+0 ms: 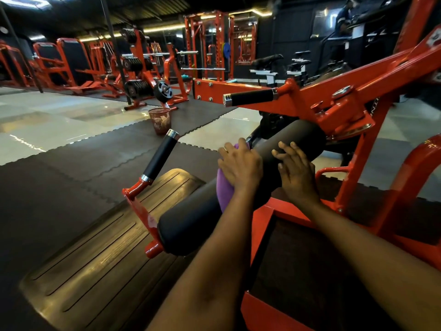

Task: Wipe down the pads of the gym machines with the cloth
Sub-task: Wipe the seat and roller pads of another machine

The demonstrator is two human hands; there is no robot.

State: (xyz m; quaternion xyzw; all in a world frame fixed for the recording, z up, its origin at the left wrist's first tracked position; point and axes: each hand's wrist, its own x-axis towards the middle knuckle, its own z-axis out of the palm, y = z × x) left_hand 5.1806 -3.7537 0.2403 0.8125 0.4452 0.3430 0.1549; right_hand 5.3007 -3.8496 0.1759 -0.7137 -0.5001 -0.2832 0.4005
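Foot plate (95,247): black and ribbed, low down, left of the roller pad (191,225).
Left hand (239,167): on top of the roller pad, fingers bent over the purple cloth (225,191), pressing it down.
Right hand (297,174): just right of the cloth, fingers straight and spread, flat on the roller pad, holding nothing.
Bin (160,120): far behind the roller pad, on the floor.

The left hand (239,166) holds a purple cloth (225,192) against the black roller pad (191,223) of a red machine (381,74). The right hand (297,170) rests open on the pad just beside it.
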